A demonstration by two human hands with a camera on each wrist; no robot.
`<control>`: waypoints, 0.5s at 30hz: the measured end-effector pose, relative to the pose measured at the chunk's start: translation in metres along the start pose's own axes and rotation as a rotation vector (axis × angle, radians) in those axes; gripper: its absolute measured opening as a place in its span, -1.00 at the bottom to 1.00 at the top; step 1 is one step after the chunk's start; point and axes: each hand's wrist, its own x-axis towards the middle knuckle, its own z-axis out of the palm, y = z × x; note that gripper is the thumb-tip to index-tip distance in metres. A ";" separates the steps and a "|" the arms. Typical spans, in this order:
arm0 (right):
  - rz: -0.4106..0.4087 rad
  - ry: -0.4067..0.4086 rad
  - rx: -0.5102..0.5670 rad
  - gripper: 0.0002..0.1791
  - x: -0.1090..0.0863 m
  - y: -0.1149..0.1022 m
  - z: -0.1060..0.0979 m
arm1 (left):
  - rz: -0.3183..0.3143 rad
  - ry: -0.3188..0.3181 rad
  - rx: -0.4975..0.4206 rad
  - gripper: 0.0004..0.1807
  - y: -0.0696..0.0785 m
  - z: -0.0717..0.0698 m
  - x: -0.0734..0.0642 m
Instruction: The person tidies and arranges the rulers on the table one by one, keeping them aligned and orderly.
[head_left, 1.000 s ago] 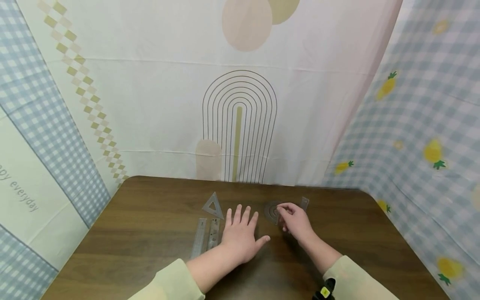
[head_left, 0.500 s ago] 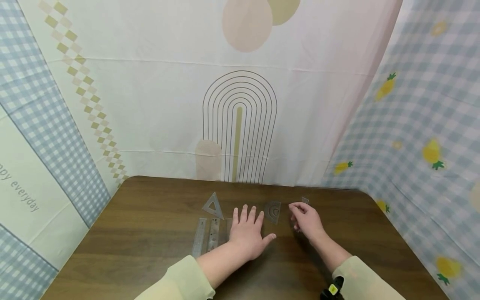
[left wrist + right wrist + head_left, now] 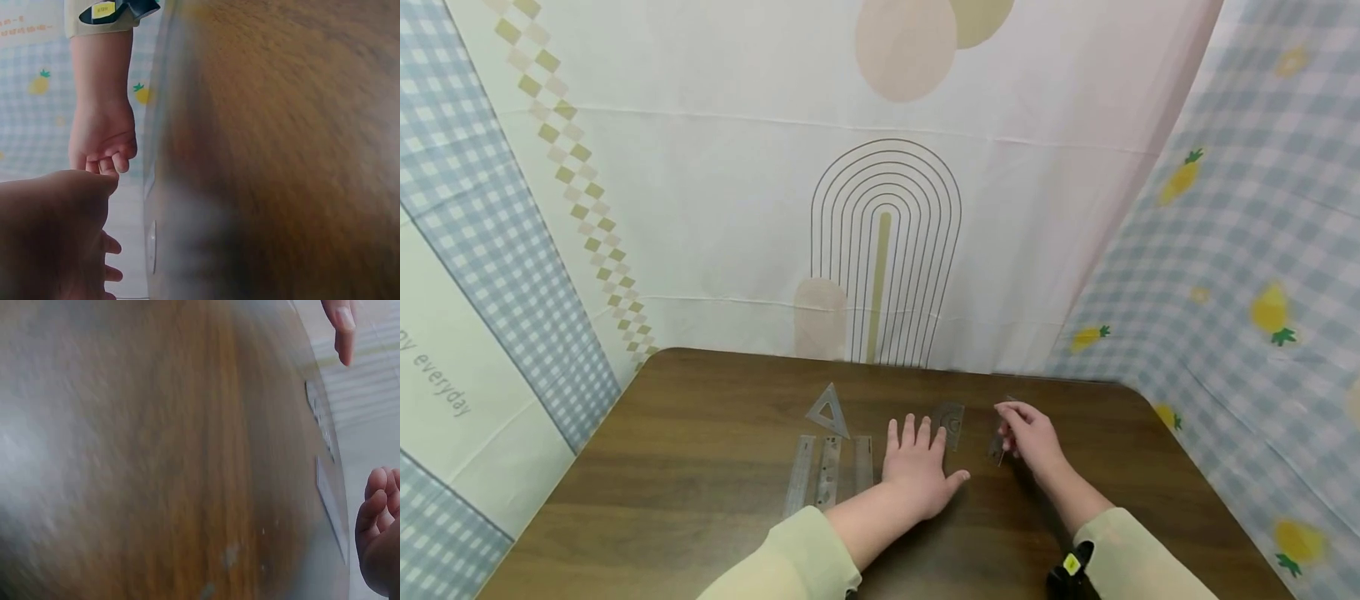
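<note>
My left hand [image 3: 919, 471] is held palm down over the table, fingers straight and spread, its fingertips overlapping a clear protractor [image 3: 953, 423] in the head view. To the right, my right hand [image 3: 1028, 433] hovers over a short clear ruler [image 3: 996, 454], partly hidden behind the fingers. In the right wrist view that hand's fingers [image 3: 377, 509] are loosely curled, apart from the ruler [image 3: 330, 506] lying flat on the table. Left of the left hand lie a clear set square [image 3: 827, 412] and three clear rulers: a plain one [image 3: 800, 475], one with cut-outs [image 3: 828, 473] and another [image 3: 863, 462].
All the drawing tools lie on a brown wooden table [image 3: 662, 483] with rounded far corners. A patterned white cloth [image 3: 730, 225] hangs behind it, and a blue checked cloth with pineapples [image 3: 1225, 267] hangs on the right. A black wrist strap [image 3: 1067, 575] is on the right forearm.
Both hands have moved to the right, the right one from the protractor to over the short ruler. The third ruler on the left is now uncovered. The tools lie where they were.
</note>
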 end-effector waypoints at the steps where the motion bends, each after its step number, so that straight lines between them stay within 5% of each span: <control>1: 0.002 0.005 0.000 -0.55 0.002 0.001 -0.002 | 0.000 -0.001 0.006 -0.12 0.002 0.001 0.000; 15: -0.005 0.059 -0.247 -0.52 0.021 0.015 -0.020 | 0.034 -0.070 0.118 -0.22 0.026 0.013 0.012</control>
